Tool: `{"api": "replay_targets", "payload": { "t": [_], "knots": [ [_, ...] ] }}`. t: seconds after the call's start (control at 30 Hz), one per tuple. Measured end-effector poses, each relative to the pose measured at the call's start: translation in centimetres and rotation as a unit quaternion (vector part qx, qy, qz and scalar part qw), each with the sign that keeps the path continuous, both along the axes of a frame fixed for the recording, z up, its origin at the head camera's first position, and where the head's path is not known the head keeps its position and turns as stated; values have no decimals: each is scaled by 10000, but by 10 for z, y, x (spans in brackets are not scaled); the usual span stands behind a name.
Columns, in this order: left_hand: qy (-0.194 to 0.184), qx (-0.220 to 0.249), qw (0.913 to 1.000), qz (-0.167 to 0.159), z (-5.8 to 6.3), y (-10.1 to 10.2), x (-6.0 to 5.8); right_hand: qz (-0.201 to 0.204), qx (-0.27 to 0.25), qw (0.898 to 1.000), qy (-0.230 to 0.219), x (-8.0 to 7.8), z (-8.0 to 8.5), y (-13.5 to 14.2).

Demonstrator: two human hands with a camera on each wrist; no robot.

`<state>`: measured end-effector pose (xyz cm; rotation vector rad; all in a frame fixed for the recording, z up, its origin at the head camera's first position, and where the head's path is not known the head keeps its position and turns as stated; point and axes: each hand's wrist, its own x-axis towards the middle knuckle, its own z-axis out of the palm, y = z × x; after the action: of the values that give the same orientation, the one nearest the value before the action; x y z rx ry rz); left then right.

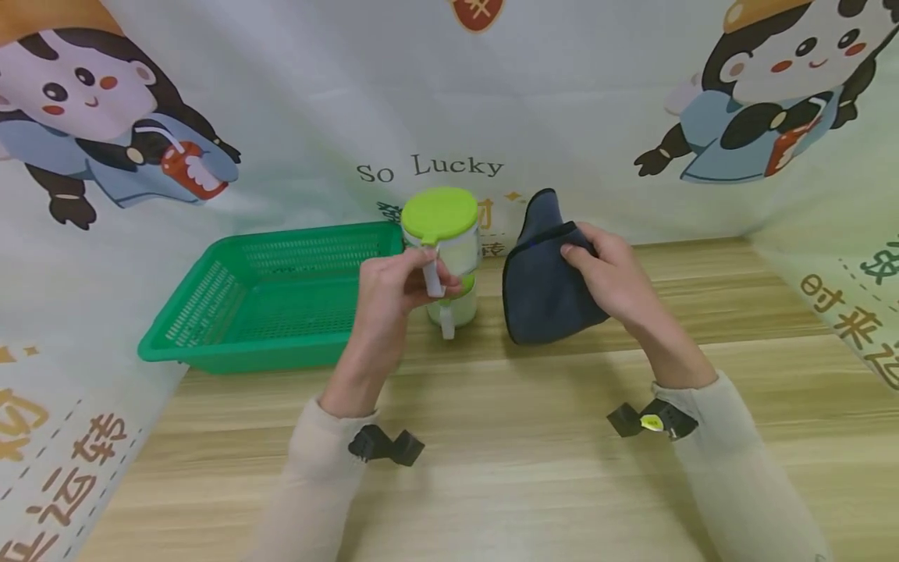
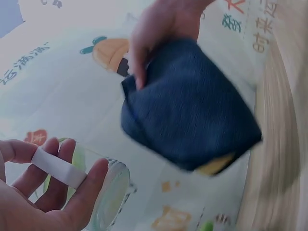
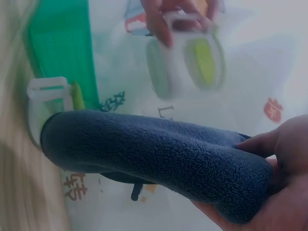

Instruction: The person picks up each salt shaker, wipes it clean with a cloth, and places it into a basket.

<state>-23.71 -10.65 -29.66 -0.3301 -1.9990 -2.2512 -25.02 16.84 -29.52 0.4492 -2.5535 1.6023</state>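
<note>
My left hand [image 1: 385, 293] grips the white handle [image 1: 433, 277] of a clear jar [image 1: 460, 254] with a bright green lid [image 1: 440, 212], raised above the table. The left wrist view shows fingers curled round that handle [image 2: 60, 167]. Below and behind it stands a second green-lidded jar [image 1: 463, 311] on the table, partly hidden by the raised one. In my right hand [image 1: 618, 273] is a folded dark grey cloth [image 1: 544, 289], pinched at its upper right edge between thumb and fingers. Seen from the right wrist, the cloth [image 3: 144, 144] has a fuzzy surface and hangs in a thick fold.
To the left, a green plastic basket [image 1: 253, 359] with slotted walls stands against the backdrop, close to the jars. The wood-grain table [image 1: 506, 468] stretches forward. A printed white sheet [image 1: 316, 94] with cartoon figures covers the back and sides.
</note>
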Motion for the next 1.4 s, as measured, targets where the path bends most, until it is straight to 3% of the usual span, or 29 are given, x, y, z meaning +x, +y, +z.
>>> {"api": "replay_targets", "payload": {
  "t": [0.27,0.5,0.67,0.83,1.0,1.17,1.4],
  "knots": [
    [-70,-483,9969,615,12,-62,-1,22,-125,9995,-303,-3,5,14],
    [-780,-480,9923,828,17,-134,-10,-1,-113,9992,-377,-5,4,15],
    [-1378,-858,9836,786,17,-183,-32,-38,-115,9991,-415,-7,4,18],
    [-2109,-1336,9674,429,9,-226,-60,-67,-167,9991,-397,-9,3,19],
    [-2634,-1525,9519,348,-6,-248,-76,-39,-156,9991,-404,-9,3,16],
    [-3005,-1723,9368,502,-20,-257,-85,-23,-134,9991,-402,-11,2,14],
    [-3286,-1450,9321,474,-32,-270,-95,-79,-73,9988,-476,-11,1,18]
  ]
}}
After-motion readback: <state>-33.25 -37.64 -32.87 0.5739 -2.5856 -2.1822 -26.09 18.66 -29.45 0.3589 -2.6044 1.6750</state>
